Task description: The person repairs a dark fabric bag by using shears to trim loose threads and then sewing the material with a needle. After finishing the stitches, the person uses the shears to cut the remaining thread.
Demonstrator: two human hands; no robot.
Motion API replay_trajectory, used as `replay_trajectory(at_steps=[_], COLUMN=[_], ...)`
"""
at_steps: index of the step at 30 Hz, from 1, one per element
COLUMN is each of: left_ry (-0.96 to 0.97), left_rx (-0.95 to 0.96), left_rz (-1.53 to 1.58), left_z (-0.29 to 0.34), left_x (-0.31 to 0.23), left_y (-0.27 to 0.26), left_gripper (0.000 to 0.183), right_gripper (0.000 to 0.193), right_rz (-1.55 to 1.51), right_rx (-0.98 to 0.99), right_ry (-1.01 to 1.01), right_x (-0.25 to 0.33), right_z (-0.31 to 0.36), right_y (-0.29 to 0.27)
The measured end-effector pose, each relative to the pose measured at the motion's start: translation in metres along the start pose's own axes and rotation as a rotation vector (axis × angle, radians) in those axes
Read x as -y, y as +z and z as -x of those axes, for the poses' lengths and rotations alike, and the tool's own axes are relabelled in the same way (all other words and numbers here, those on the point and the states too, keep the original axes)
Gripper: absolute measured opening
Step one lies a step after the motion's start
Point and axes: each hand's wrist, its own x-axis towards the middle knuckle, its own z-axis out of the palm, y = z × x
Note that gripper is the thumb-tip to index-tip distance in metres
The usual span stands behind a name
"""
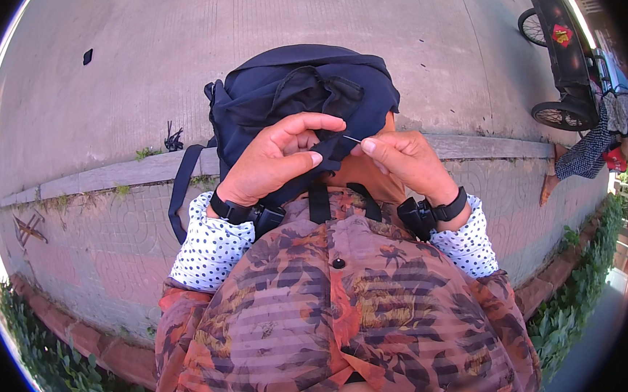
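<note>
A red diamond-shaped sticker [562, 35] with a yellow design sits on the side of the dark cart [571, 76] at the upper right; any writing in it is too small to read. The right hand [404, 157] pinches a thin, pale, needle-like piece [352, 139] between thumb and forefinger, its fingers closed on one end. The needle-like piece is in front of the wearer, between the two hands and above the dark navy bag [293, 71]; its long axis runs nearly crosswise, the free end pointing left and slightly toward the top of the view, near the left forefinger's tip. The left hand [277, 153] has its thumb and forefinger spread apart, the others curled; whether those curled fingers touch the bag's cloth, I cannot tell. The bag lies bunched before the wearer's body, its folded cloth partly under the left hand, with a dark strap [182, 190] hanging at its left. Orange-brown cloth [365, 176] shows beneath the right hand. Both wrists bear black straps with dark devices, over white sleeves with dark dots. At the far right, beside the cart, is another person [582, 156] in patterned trousers.
</note>
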Motion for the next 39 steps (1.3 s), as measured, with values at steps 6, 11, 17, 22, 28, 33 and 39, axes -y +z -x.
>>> replay_trajectory(at_steps=[6, 11, 17, 22, 28, 33, 39], left_ry=[-0.013, 0.001, 0.019, 0.022, 0.116, 0.094, -0.031], left_rx=[0.008, -0.010, -0.019, -0.008, 0.026, -0.012, -0.016], left_rz=[0.037, 0.060, 0.104, 0.099, 0.151, 0.213, 0.167], left_z=[0.000, 0.000, -0.001, 0.000, -0.003, -0.003, -0.004], left_x=[0.000, 0.003, 0.003, 0.005, 0.009, 0.011, 0.013], left_y=[0.000, 0.000, -0.002, -0.003, -0.002, -0.003, -0.004], left_gripper=[0.050, 0.050, 0.052, 0.054, 0.057, 0.053, 0.050], right_gripper=[0.032, 0.031, 0.018, 0.016, 0.015, 0.016, 0.011], right_rz=[-0.005, -0.018, -0.146, -0.236, -0.505, -0.497, -0.443], right_rx=[-0.012, -0.009, 0.016, -0.067, -0.010, -0.021, -0.119], right_ry=[0.001, -0.029, 0.028, 0.024, 0.167, 0.188, 0.014], right_x=[0.002, 0.000, 0.007, 0.000, 0.006, 0.012, 0.025], right_z=[-0.001, -0.002, -0.002, -0.014, -0.017, -0.016, -0.020], right_y=[0.003, 0.001, 0.004, 0.029, 0.041, 0.030, 0.026])
